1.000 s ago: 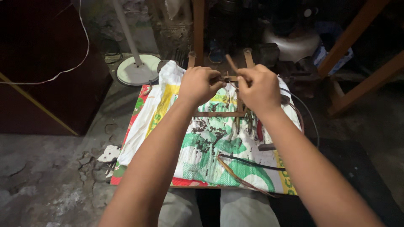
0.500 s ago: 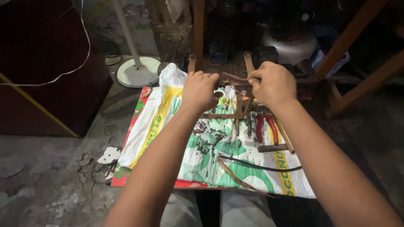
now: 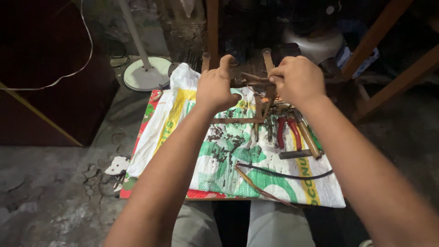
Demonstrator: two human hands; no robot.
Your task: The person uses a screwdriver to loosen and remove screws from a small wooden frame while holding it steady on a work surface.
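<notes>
Both hands are up near the top middle of the frame; the left hand (image 3: 215, 89) is curled, thumb up, pressing on a rusty metal frame (image 3: 256, 98); the right hand (image 3: 297, 80) is closed tight, pinching a thin brown rod (image 3: 254, 77) on that frame; the frame looks hard, stiff and rough, so I think it is best held by its upright bars; below lie red pliers (image 3: 287, 132), a hammer (image 3: 307, 139) and a black wire (image 3: 283, 173) on a printed sack (image 3: 228, 160) over the table; since a moment ago the hands have hardly moved; the left thumb now sticks up more.
</notes>
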